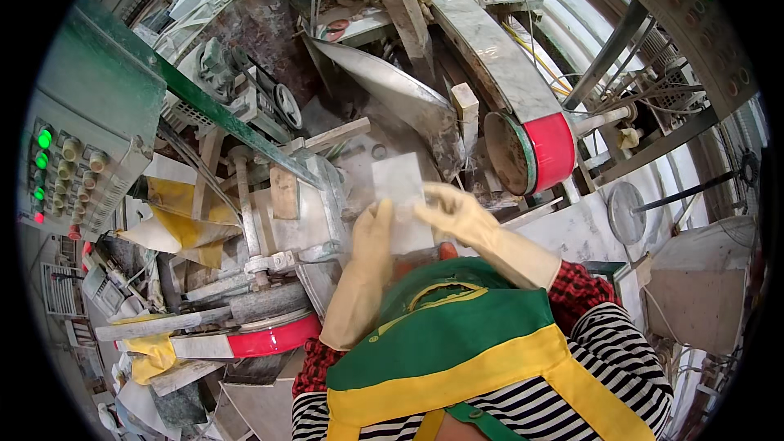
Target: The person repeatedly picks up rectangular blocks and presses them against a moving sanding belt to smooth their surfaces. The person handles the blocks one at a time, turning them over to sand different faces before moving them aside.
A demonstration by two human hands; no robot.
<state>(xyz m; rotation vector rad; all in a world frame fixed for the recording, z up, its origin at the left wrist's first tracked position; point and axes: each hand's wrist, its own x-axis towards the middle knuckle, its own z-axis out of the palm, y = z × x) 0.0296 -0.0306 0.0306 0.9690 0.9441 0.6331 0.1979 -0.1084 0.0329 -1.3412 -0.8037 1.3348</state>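
A pale, flat rectangular slab (398, 178) is upright in front of my body, slightly blurred. My left hand (372, 235), in a cream rubber glove, closes on its left edge with the thumb over the face. Along the right edge, the gloved fingers of my right hand (454, 211) pinch the slab. The fingers behind it are hidden. A green apron (457, 310) with yellow trim lies just below both hands.
Belt machines with red bands stand at right (553, 153) and lower left (273, 336). A green control box (90, 131) with lit buttons is at left, another panel (694, 16) at upper right. A curved metal sheet (384, 73) and wooden blocks (465, 106) lie beyond my hands.
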